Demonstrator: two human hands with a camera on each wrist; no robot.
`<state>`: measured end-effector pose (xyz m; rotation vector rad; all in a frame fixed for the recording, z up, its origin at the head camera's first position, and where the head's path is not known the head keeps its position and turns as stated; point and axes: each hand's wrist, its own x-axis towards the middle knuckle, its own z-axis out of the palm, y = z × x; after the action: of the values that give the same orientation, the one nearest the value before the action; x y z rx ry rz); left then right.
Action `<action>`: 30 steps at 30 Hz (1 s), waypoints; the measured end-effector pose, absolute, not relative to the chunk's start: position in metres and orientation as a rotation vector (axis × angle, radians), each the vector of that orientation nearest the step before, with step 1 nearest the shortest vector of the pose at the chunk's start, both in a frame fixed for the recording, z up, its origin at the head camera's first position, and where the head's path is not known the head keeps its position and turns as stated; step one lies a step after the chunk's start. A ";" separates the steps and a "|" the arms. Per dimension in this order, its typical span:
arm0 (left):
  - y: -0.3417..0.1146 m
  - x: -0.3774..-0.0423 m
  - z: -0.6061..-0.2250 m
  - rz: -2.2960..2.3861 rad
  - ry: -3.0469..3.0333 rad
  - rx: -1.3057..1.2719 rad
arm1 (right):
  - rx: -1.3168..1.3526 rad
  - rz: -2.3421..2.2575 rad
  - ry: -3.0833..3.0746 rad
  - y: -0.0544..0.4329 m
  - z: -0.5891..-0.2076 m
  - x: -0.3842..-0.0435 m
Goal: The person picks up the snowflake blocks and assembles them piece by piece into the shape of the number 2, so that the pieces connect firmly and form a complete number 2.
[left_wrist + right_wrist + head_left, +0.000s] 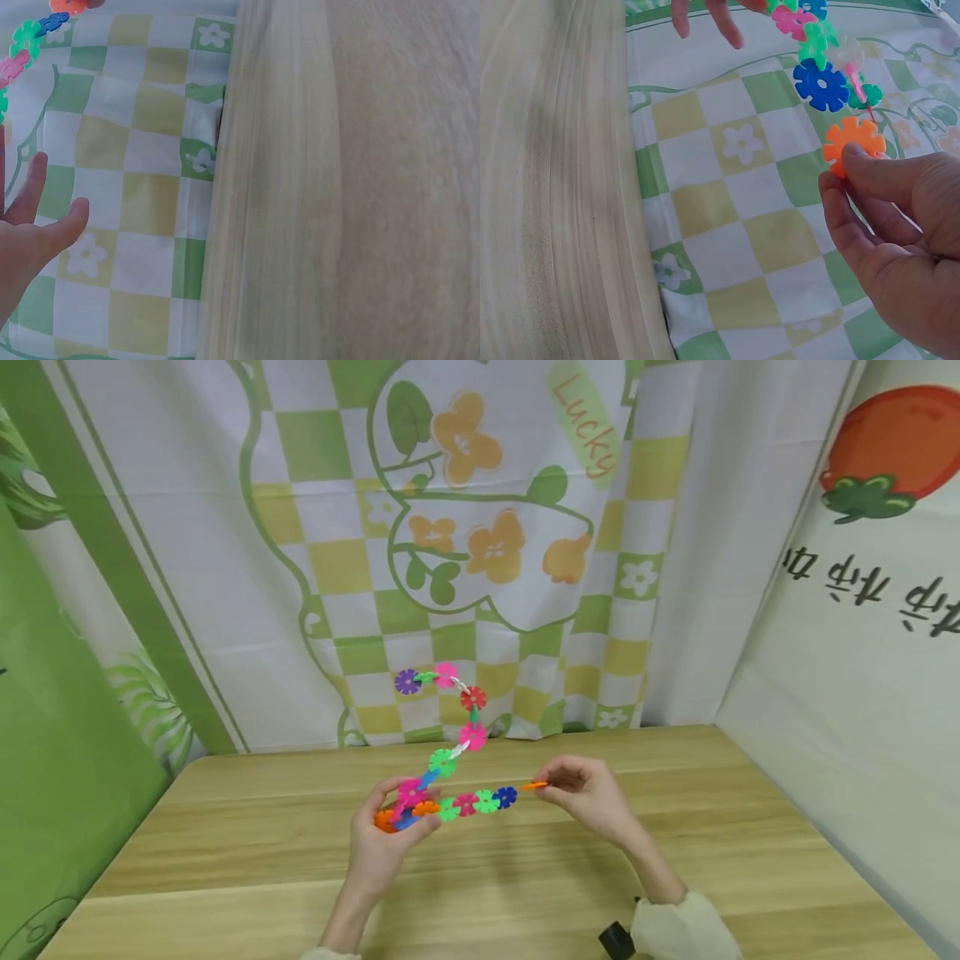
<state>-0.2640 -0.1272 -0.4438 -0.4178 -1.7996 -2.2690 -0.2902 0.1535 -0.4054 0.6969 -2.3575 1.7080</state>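
Observation:
My left hand (375, 850) grips a long chain of interlocking plastic snowflake discs near its bend, thumb and fingers around orange, blue and pink pieces. One part of the chain (442, 763) curves upward to a purple disc (408, 682) at its tip. The other part reaches to the right and ends in a dark blue disc (506, 797). Just beyond it, my right hand (592, 793) pinches a loose orange disc (849, 147) between thumb and fingertips. In the right wrist view a narrow gap separates this orange disc from the blue disc (821, 85).
Both hands are above a wooden table (247, 835). A small black object (617, 940) is beside the right sleeve (684, 928) near the front. A checked green, yellow and white curtain (315, 577) hangs behind the table, with printed cloth on both sides.

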 end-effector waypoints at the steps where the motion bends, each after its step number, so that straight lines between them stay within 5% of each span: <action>1: -0.128 -0.264 -0.444 -2.264 -1.804 -0.412 | 0.712 1.702 -2.353 0.153 -0.405 -0.290; 30: -0.131 -0.264 -0.445 -2.226 -1.917 -0.338 | 0.884 1.671 -2.154 0.146 -0.414 -0.293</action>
<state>-0.2642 -0.1311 -0.4445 -0.3380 -1.9170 -2.2262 -0.2930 0.1456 -0.4144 0.8839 -2.1542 1.6711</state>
